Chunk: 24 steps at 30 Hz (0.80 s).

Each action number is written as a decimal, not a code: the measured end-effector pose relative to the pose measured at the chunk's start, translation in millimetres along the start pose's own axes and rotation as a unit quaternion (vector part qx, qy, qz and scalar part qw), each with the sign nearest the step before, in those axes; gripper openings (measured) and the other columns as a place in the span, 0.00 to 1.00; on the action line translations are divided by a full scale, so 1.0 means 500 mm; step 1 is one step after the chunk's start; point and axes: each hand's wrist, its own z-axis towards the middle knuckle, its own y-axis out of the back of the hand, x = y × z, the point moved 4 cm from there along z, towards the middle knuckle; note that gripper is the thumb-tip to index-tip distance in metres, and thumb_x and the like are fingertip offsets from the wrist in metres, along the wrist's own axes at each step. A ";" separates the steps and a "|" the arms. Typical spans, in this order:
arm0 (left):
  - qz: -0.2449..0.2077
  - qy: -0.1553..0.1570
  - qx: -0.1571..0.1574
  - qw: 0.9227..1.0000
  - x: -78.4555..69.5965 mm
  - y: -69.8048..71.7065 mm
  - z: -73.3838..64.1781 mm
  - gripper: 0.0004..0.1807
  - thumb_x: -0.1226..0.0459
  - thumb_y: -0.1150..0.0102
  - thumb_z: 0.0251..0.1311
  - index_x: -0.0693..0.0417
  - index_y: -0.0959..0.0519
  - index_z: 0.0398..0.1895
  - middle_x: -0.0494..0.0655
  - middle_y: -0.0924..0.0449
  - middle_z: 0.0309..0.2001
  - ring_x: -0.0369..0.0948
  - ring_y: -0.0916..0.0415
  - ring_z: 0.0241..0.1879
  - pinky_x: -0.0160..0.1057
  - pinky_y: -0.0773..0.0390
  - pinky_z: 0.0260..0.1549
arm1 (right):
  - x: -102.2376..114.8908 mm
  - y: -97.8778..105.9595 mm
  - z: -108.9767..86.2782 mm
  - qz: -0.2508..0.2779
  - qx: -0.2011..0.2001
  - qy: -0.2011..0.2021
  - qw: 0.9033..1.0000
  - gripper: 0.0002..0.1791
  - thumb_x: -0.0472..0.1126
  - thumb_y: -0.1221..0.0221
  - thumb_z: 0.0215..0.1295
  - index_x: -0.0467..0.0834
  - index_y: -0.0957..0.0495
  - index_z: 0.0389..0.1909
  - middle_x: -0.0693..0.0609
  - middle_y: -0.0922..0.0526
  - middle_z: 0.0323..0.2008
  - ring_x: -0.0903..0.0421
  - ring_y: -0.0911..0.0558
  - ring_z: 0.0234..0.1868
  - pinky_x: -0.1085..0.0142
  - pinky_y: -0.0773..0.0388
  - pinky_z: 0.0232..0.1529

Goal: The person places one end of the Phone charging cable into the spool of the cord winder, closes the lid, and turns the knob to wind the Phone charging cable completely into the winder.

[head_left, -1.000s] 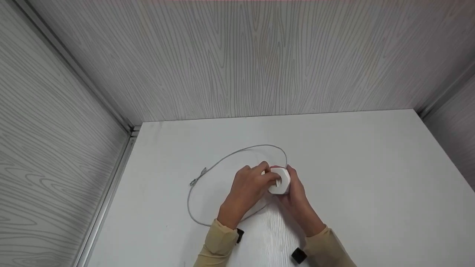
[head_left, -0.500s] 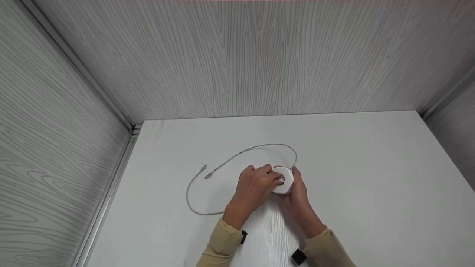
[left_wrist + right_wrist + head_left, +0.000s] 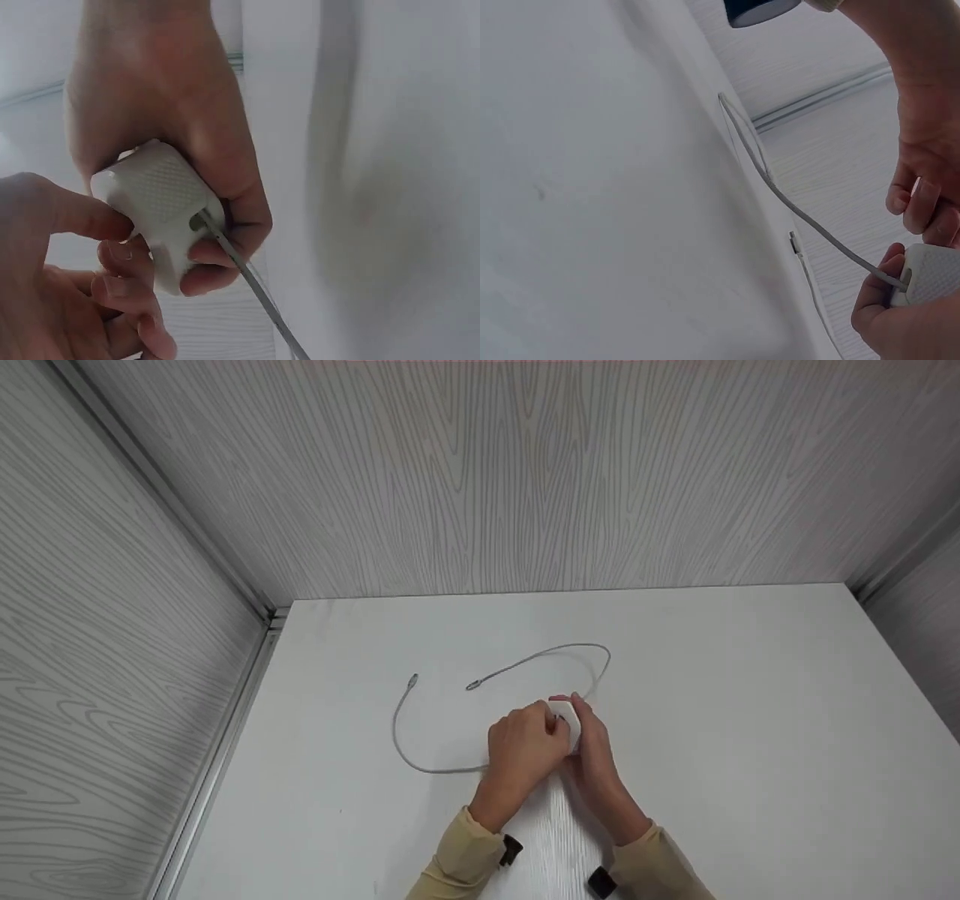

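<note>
A white cable winder (image 3: 573,721) with a reddish edge at its far side sits in my right hand (image 3: 598,761), gripped round its side. My left hand (image 3: 527,754) has its fingers curled at the middle of the winder's face, pinching a part they mostly cover. The left wrist view shows the winder's textured side (image 3: 166,187), with a grey cable (image 3: 259,291) coming out of a slot. Both lengths of cable reach onto the table, ending in a metal plug (image 3: 474,685) and another plug (image 3: 413,681) farther left.
The white table (image 3: 750,697) runs back to a wood-grain wall (image 3: 525,480). Another panel (image 3: 112,660) stands at the left beside a metal rail. A black wrist camera (image 3: 601,882) hangs at the right sleeve.
The cable lengths on the table have grown shorter, and their two plugs have drawn apart. My left hand has turned at the winder's centre, while my right hand keeps its grip.
</note>
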 end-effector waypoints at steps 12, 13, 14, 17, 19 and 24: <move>-0.065 0.013 0.069 0.995 0.008 0.017 0.010 0.15 0.57 0.41 0.71 0.48 0.19 0.24 0.37 0.22 0.21 0.31 0.32 0.22 0.31 0.33 0.25 | 0.006 0.006 0.011 0.039 0.012 -0.010 0.999 0.23 0.56 0.57 0.85 0.44 0.20 0.51 0.57 0.16 0.43 0.60 0.18 0.44 0.68 0.20 0.46; -0.062 0.003 0.073 0.995 0.008 0.021 0.011 0.15 0.57 0.41 0.72 0.49 0.18 0.26 0.38 0.20 0.23 0.31 0.31 0.23 0.31 0.32 0.25 | 0.007 0.006 0.012 0.042 0.013 -0.011 0.999 0.23 0.55 0.57 0.85 0.44 0.20 0.51 0.57 0.16 0.43 0.60 0.18 0.44 0.68 0.20 0.46; -0.059 -0.007 0.077 0.995 0.007 0.025 0.012 0.14 0.56 0.40 0.72 0.50 0.17 0.28 0.39 0.18 0.24 0.30 0.31 0.24 0.31 0.31 0.26 | 0.009 0.006 0.013 0.043 0.014 -0.013 0.999 0.23 0.56 0.58 0.85 0.44 0.20 0.51 0.57 0.16 0.43 0.60 0.18 0.45 0.68 0.20 0.47; -0.045 -0.044 0.085 0.994 0.006 0.036 0.015 0.12 0.56 0.39 0.74 0.50 0.15 0.33 0.40 0.15 0.28 0.30 0.29 0.25 0.30 0.30 0.27 | 0.012 0.008 0.014 0.047 0.013 -0.021 0.999 0.24 0.56 0.58 0.85 0.44 0.19 0.51 0.57 0.16 0.44 0.60 0.17 0.46 0.68 0.19 0.47; -0.032 -0.088 0.087 0.992 0.006 0.043 0.015 0.09 0.57 0.39 0.74 0.50 0.15 0.37 0.40 0.15 0.32 0.31 0.27 0.28 0.30 0.27 0.29 | 0.014 0.009 0.014 0.052 0.015 -0.027 0.998 0.24 0.56 0.59 0.86 0.43 0.20 0.52 0.56 0.16 0.44 0.60 0.17 0.46 0.68 0.20 0.47; -0.015 -0.241 0.058 0.969 0.000 0.049 0.014 0.04 0.68 0.37 0.72 0.48 0.15 0.42 0.39 0.16 0.46 0.32 0.18 0.39 0.30 0.20 0.36 | 0.019 0.009 0.014 0.082 0.032 -0.040 0.995 0.23 0.56 0.59 0.86 0.43 0.25 0.53 0.56 0.18 0.44 0.61 0.19 0.43 0.69 0.20 0.44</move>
